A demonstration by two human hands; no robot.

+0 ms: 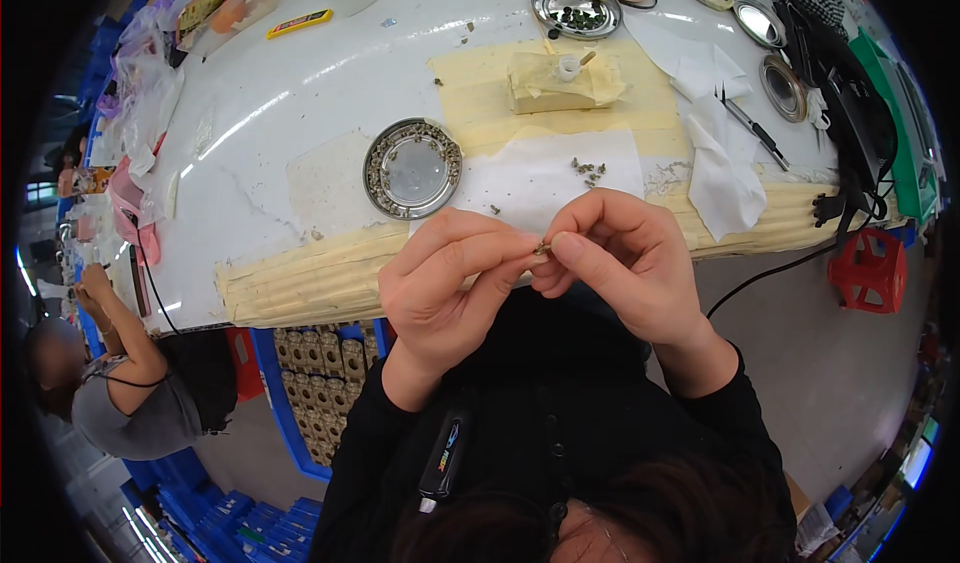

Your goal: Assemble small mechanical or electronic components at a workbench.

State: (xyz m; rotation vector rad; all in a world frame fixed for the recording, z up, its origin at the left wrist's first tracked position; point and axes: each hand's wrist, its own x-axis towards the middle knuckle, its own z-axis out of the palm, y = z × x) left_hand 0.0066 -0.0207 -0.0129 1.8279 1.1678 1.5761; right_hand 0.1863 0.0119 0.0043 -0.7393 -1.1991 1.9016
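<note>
L hand (440, 288) & R hand (625, 268) meet tip to tip, just over the near edge of the worktop (300, 88). Both grips pinching the same small metallic part (543, 249), thumb vs. forefinger each side; tips hide most of it, detail too small to tell. Prob. held by fingertips only b/c it's tiny, w/ two hands to steady/turn it.

Beyond: white sheet (510, 173), loose bits (589, 170) on its R half – pale ground likely makes small pcs easy to spot. L of sheet, round metal dish (412, 175), similar bits mostly round its wall, mid bare; rim prob. stops them rolling off. Behind sheet: taped box (540, 97) w/ little white cup (568, 67) on top, raised presumably for easy reach. R: crumpled white cloth (722, 188), dark slim tool (758, 135) nearby. Far side: 2nd metal dish (538, 10), dark pcs in it.
</note>
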